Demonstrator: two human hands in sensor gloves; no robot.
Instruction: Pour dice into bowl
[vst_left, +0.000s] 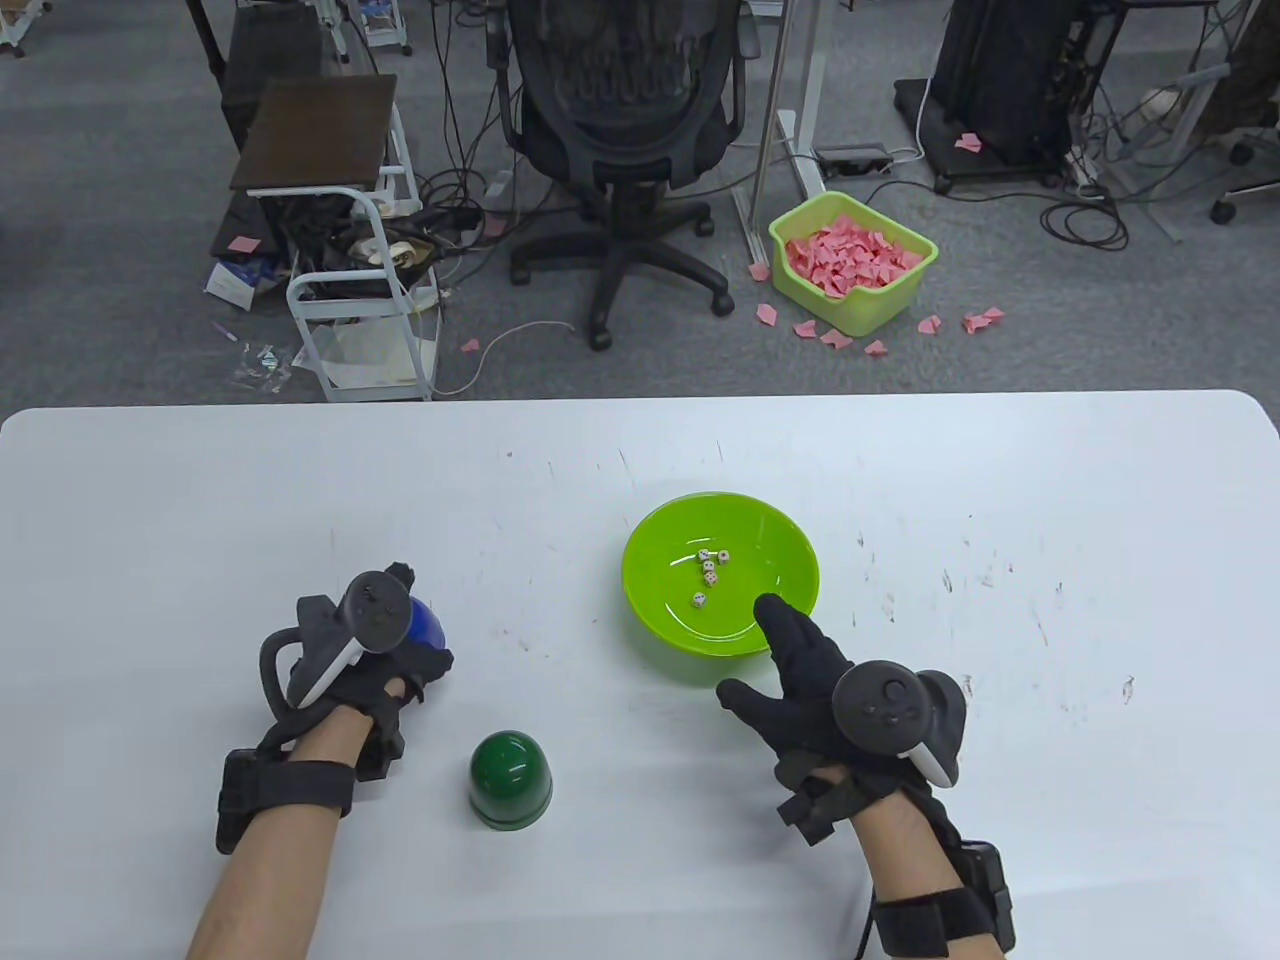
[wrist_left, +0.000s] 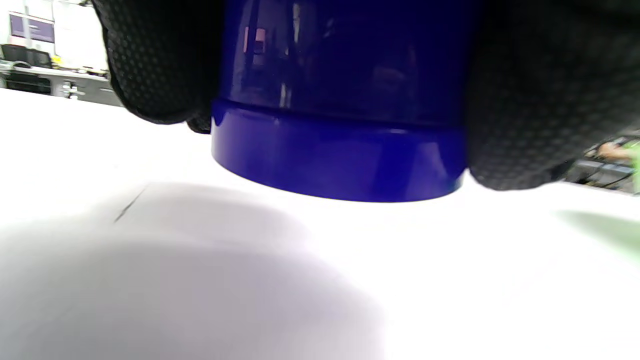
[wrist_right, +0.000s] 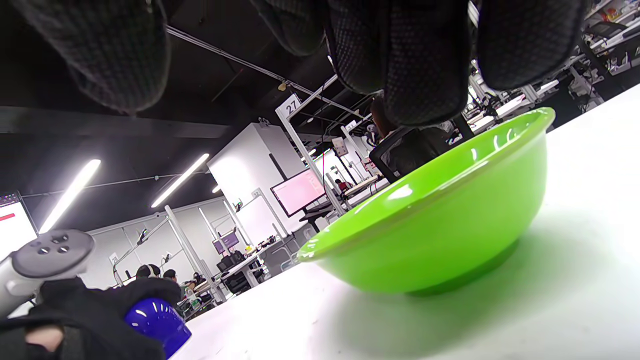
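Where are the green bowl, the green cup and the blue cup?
green bowl (vst_left: 655, 600): table view, near-left inner wall.
green cup (vst_left: 510, 775): table view, domed top.
blue cup (wrist_left: 335, 160): left wrist view, rim band.

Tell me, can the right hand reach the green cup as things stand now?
Probably yes. The right hand is open beside the bowl, holding nothing, and the green cup stands alone on bare table to its left.

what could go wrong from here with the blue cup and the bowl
1. The left hand grips the glossy blue plastic cup mouth-down just above the white table; any dice inside could spill there.
2. The right hand hovers by the lime green plastic bowl with white dice inside; a nudge might scatter them.
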